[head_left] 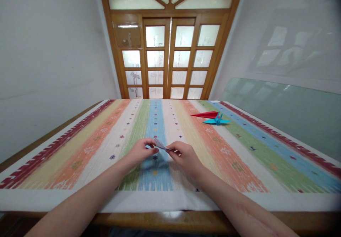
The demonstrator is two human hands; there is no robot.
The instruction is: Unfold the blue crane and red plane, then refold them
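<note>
hands: left [141, 152] and right [183, 155] both pinch folded white paper [160, 144] | above striped tablecloth [239, 152]

A white folded paper [160, 144], a red [206, 115] and a blue paper crane [217, 120], on a rainbow-striped tablecloth [239, 152].

On the surface [80, 148], a folded paper [161, 144] sits between both hands near the front edge. Two paper figures [213, 118] lie farther back, to the right, touching each other.
</note>
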